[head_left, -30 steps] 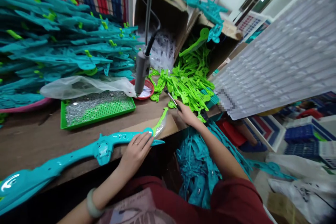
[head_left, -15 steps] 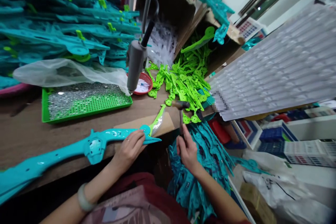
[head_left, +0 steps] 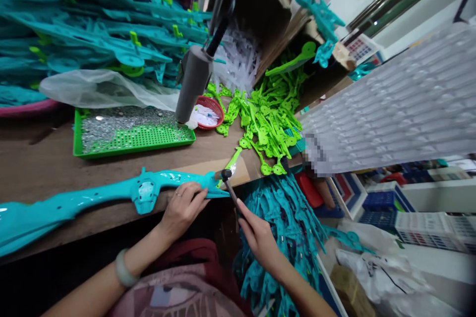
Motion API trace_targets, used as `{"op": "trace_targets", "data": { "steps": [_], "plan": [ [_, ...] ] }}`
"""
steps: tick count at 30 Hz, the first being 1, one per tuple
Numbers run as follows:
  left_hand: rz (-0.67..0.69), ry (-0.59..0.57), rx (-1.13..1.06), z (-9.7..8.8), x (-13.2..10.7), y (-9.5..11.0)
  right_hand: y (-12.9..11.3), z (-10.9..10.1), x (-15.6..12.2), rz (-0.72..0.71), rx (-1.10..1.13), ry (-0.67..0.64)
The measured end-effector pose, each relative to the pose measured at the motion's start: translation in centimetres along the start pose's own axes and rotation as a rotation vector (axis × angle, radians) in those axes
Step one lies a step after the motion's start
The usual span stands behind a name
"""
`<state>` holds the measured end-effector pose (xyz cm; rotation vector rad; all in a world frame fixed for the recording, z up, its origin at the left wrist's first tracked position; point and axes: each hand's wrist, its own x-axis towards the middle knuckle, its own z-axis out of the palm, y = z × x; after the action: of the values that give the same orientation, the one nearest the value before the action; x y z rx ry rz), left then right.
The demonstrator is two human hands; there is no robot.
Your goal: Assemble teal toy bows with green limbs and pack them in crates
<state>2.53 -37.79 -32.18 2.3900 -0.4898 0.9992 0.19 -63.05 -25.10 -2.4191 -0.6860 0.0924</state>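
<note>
A long teal plastic part (head_left: 100, 195) lies along the table's front edge, with a round hub near its middle. My left hand (head_left: 184, 206) grips it near its right end, fingers closed over the edge. A hammer (head_left: 231, 190) is in my closed right hand (head_left: 260, 235). Its head is over the teal part's right end, just past my left fingertips; whether it touches is unclear. From under that end a bright green plastic piece (head_left: 234, 158) sticks out, partly covered by the hammer head. Beneath them is a flat cardboard sheet (head_left: 243, 173).
A green tray (head_left: 134, 151) of small metal bits stands behind the part, with a red basket (head_left: 222, 118) beside it. A grey cylindrical tool (head_left: 194, 84) hangs above. Green pieces (head_left: 264, 124) spill from a box; teal parts (head_left: 286, 223) are heaped below the edge at right.
The hammer has swung left and down, from in front of the green pile to the teal part's end. My left hand stays on the part. The whole view has shifted slightly.
</note>
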Motion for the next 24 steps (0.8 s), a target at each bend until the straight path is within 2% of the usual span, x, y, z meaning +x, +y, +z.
{"op": "trace_targets", "data": {
  "steps": [4, 8, 9, 11, 13, 15, 16, 17, 19, 21, 22, 24],
  "plan": [
    [0.034, -0.039, 0.002, 0.2, -0.4, -0.7, 1.8, -0.9, 2.1, 0.131, -0.052, 0.171],
    [0.011, -0.058, -0.006, 0.7, -0.4, -0.5, 3.9, -2.0, 4.5, 0.264, -0.035, 0.087],
    [0.012, -0.056, -0.002, 0.5, -0.3, -0.2, 4.0, -2.3, 4.9, 0.276, -0.015, 0.105],
    [0.019, -0.062, 0.02, -0.8, -0.3, 0.4, 3.1, -2.8, 5.3, 0.228, 0.015, 0.253],
    [-0.005, -0.08, 0.077, -3.1, -0.3, 0.5, 1.4, -3.3, 5.8, 0.076, 0.058, 0.447],
    [-0.116, -0.125, 0.18, -5.7, -0.9, 0.0, -0.9, -3.5, 6.7, -0.075, 0.116, 0.512],
    [-0.183, -0.149, 0.237, -6.9, -1.4, -0.4, -2.3, -3.4, 7.4, -0.139, 0.122, 0.478],
    [-0.236, -0.166, 0.289, -8.0, -2.0, -0.9, -3.8, -3.1, 8.2, -0.194, 0.11, 0.387],
    [-0.287, -0.169, 0.37, -9.3, -3.6, -1.5, -7.2, -1.9, 10.2, -0.305, 0.061, 0.085],
    [-0.274, -0.12, 0.423, -9.4, -5.0, -1.5, -10.6, 0.1, 12.5, -0.438, 0.043, -0.23],
    [-0.277, -0.085, 0.446, -9.2, -5.6, -1.4, -12.1, 1.2, 13.7, -0.506, 0.046, -0.333],
    [-0.338, -0.013, 0.473, -8.5, -6.3, -1.1, -14.6, 3.5, 16.1, -0.646, 0.069, -0.401]
  ]
}}
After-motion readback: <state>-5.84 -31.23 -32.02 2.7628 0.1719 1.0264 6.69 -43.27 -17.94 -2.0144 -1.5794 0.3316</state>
